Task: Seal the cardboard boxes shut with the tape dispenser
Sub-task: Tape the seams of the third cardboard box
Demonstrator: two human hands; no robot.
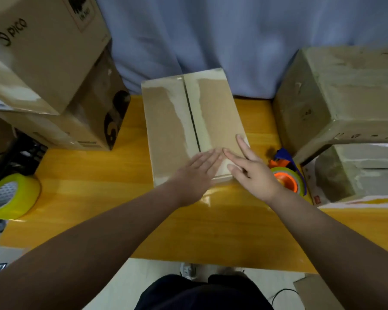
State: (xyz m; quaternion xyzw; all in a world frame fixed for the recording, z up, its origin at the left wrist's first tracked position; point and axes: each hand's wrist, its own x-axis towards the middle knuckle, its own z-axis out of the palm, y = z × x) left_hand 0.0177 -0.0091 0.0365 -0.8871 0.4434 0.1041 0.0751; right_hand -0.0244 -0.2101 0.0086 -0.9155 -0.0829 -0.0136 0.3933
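Box (166, 121) in front of me, seam (193, 117) looks untaped. My left hand (195, 175) and right hand (255, 175) lie flat on its near end, gripping nothing. Dispenser (287, 177) sits just right of box. I'd keep flaps flush, then tape seam to far edge.

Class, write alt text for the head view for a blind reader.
A person's left hand and right hand rest flat on the near end of a cardboard box on a yellow table. A tape dispenser sits beside the right hand; a tape roll lies far left.
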